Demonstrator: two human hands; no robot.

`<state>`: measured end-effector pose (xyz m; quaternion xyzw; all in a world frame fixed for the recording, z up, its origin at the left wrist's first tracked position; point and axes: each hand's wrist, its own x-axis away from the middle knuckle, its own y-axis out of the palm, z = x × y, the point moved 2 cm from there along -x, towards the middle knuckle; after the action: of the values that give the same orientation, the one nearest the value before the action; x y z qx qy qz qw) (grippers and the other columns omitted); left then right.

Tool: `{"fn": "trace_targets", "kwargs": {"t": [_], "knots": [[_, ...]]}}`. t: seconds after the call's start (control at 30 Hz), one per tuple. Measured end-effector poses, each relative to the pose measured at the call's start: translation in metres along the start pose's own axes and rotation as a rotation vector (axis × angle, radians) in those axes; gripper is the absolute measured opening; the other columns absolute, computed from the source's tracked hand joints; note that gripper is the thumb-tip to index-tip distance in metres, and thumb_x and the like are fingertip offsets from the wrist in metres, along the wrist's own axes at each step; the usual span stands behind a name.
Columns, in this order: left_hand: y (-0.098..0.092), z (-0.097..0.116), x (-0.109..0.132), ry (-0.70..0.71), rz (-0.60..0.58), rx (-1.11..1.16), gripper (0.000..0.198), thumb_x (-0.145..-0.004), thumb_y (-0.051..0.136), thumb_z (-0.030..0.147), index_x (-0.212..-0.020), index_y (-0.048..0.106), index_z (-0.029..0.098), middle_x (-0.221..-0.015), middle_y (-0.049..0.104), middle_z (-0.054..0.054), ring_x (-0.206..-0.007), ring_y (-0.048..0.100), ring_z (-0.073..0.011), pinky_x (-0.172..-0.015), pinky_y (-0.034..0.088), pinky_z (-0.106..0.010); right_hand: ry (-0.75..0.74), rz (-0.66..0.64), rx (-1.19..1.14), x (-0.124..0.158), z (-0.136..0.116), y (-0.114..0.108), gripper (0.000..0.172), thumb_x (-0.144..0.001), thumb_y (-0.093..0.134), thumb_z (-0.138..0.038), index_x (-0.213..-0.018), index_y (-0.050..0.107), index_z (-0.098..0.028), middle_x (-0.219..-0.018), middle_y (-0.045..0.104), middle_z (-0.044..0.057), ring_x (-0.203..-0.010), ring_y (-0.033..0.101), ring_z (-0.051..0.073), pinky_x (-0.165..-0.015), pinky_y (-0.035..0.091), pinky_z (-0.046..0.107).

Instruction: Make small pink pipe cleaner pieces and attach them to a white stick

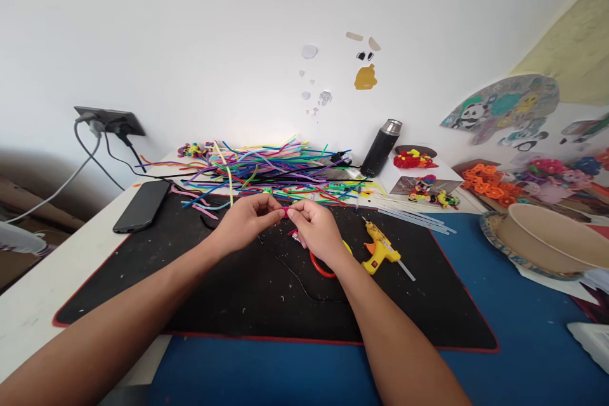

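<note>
Above the black mat, my left hand and my right hand meet, fingertips almost touching. Thumb and forefinger of each are pinched on a small magenta pipe cleaner piece, mostly hidden by the fingers. Partly under my right hand lie scissors with a red and yellow handle. A small red item shows beside the right fingers; its kind is unclear. Just behind the hands spreads a heap of multicoloured pipe cleaners.
A yellow glue gun rests right of my right hand, with clear glue sticks behind it. A black phone lies left. A black flask stands by a white box. Orange pieces and a round bowl are right.
</note>
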<state>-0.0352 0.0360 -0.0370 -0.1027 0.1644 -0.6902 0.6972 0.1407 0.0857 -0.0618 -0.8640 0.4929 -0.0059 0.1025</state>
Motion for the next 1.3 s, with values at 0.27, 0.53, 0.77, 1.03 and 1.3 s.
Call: {"fn": "trace_targets", "kwargs": {"t": [0.27,0.53,0.77,1.03,1.3], "knots": [[0.0072,-0.0083,-0.0022,-0.060,0.060,0.169,0.037,-0.078,0.079,0.052,-0.076,0.066,0.017,-0.067,0.065,0.001,-0.061,0.055,-0.0136,-0.062,0.043,-0.027,0.005,0.029,-0.009,-0.0001,0.0028,0.0014,0.018,-0.095,0.061,-0.038,-0.091,0.063,-0.021,-0.052,0.052,-0.008,-0.033,0.044,0.009,-0.037,0.033,0.022],[0.0066,-0.0067,-0.0022,-0.034,0.063,0.225,0.039,-0.077,0.081,0.053,-0.080,0.069,0.016,-0.068,0.064,0.001,-0.063,0.055,-0.0138,-0.064,0.045,-0.028,0.011,-0.057,-0.115,0.0013,-0.0016,0.0026,0.029,-0.093,0.061,-0.050,-0.095,0.059,-0.021,-0.048,0.053,-0.009,-0.034,0.046,0.010,-0.039,0.034,0.021],[0.0067,-0.0058,-0.0008,-0.022,0.046,0.194,0.041,-0.078,0.079,0.057,-0.077,0.067,0.017,-0.068,0.064,0.000,-0.063,0.057,-0.0149,-0.063,0.045,-0.028,-0.058,0.016,0.123,0.0034,-0.0007,0.0028,0.024,-0.098,0.058,-0.044,-0.091,0.062,-0.022,-0.050,0.051,-0.009,-0.035,0.045,0.011,-0.041,0.032,0.023],[0.0075,-0.0106,-0.0013,0.016,0.051,0.146,0.039,-0.082,0.076,0.056,-0.082,0.070,0.017,-0.072,0.066,-0.001,-0.067,0.059,-0.0158,-0.066,0.047,-0.029,-0.042,0.009,0.066,0.0021,0.0031,0.0039,0.024,-0.098,0.058,-0.043,-0.090,0.063,-0.021,-0.051,0.049,-0.008,-0.035,0.043,0.010,-0.039,0.030,0.023],[0.0057,-0.0036,-0.0018,0.009,0.025,0.242,0.044,-0.076,0.082,0.058,-0.090,0.073,0.017,-0.078,0.071,-0.003,-0.072,0.064,-0.0175,-0.071,0.051,-0.031,-0.017,-0.013,-0.065,0.0015,-0.0001,0.0032,0.028,-0.096,0.061,-0.049,-0.088,0.061,-0.022,-0.047,0.046,-0.010,-0.032,0.040,0.010,-0.037,0.031,0.023]]}}
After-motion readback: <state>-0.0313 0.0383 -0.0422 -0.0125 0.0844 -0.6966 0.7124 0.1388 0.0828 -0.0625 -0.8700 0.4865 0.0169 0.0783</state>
